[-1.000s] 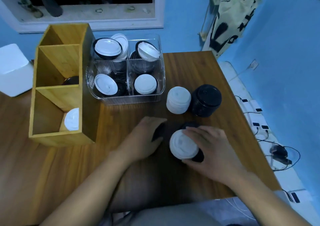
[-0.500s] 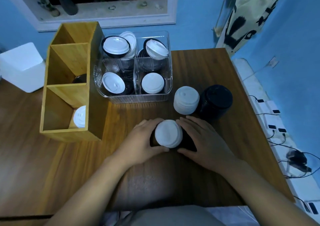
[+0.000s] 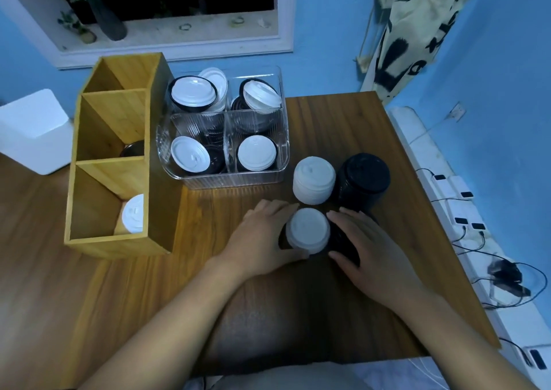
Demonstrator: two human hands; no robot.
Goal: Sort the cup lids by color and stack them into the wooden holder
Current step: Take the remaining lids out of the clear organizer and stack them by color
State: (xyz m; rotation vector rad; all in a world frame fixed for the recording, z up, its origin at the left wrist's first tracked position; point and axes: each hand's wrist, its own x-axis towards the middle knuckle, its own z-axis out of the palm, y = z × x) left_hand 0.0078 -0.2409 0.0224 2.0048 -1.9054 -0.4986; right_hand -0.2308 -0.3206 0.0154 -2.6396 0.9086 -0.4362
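Centre frame, the left hand (image 3: 262, 237) and right hand (image 3: 368, 246) cup a mixed lid stack (image 3: 310, 231), white over black, on the worktop (image 3: 208, 270). Squeezed unevenly, it could topple into the white stack (image 3: 313, 180) behind.

White-topped lid stack (image 3: 308, 231) between hands

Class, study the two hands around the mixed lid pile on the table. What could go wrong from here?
1. The left hand and right hand press a mixed stack, white on top, black beneath; lifted together, colors may stay unsorted.
2. The white stack and black stack stand just behind; a nudge could topple them.
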